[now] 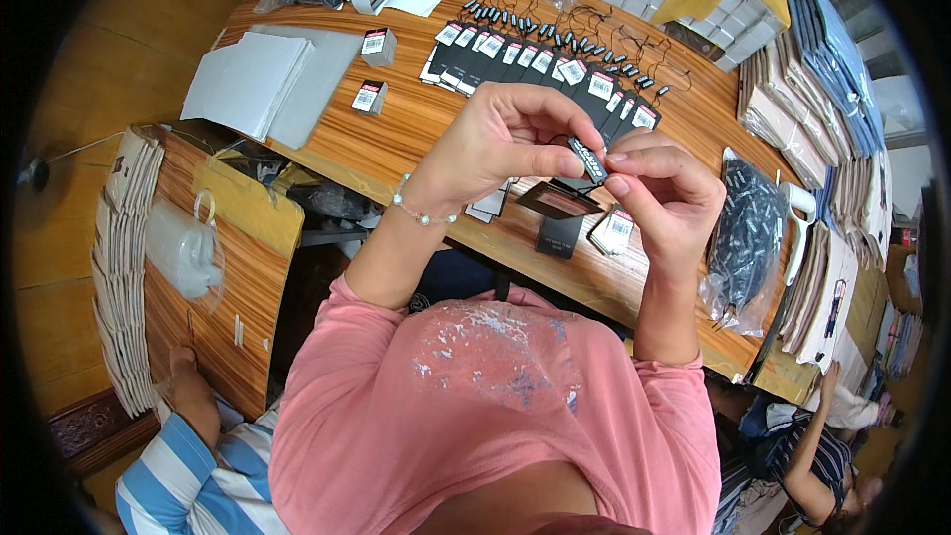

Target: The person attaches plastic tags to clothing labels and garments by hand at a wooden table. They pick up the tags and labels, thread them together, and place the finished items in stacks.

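My left hand (495, 144), with a beaded bracelet at its wrist, pinches a small black tag seal (587, 160) with white lettering between thumb and fingers. Beside the seal's other edge, my right hand (674, 183) has its thumb and fingertips pressed together. Whatever is in that pinch is too small to make out. Just below the seal is a dark hang tag (561, 200). Under my hands on the table lie another black hang tag (560, 236) and a tag with a white price sticker (614, 230).
Rows of black hang tags (515, 57) with strings and seals lie beyond my hands. A bag of black seals (743, 228) lies at right, near stacked folded garments (792, 89). Small sticker stacks (369, 97) and white sheets (243, 79) are left. Other people (822, 456) sit close by.
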### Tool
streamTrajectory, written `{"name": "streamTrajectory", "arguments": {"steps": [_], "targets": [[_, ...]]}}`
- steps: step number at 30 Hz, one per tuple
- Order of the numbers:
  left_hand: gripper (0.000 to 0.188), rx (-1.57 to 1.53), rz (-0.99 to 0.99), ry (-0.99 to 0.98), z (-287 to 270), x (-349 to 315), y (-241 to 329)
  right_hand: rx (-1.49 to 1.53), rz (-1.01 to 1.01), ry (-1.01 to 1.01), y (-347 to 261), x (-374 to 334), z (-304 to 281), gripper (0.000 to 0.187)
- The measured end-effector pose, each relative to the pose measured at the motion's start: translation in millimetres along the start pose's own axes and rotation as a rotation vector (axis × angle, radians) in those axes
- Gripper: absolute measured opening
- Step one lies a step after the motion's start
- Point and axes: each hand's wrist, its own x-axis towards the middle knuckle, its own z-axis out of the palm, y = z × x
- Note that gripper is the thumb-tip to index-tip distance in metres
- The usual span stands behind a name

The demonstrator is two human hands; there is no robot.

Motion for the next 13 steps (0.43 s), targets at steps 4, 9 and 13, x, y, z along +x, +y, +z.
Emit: {"name": "streamTrajectory", "arguments": {"steps": [4,9,13], "targets": [[0.021,0.013,0.007,0.003,0.9,0.6,-0.3,-0.047,-0.012,0.003,-1.8,0.6,-0.4,0.012],[0.021,0.000,0.010,-0.020,-0.5,1.3,-1.1,-0.152,-0.035,-0.007,-6.4,1.2,-0.4,0.013],[0.023,-0.037,-0.038,-0.038,-1.1,-0.1,0.1,-0.262,-0.052,-0.008,-8.6,-0.4,-0.1,0.014]]}}
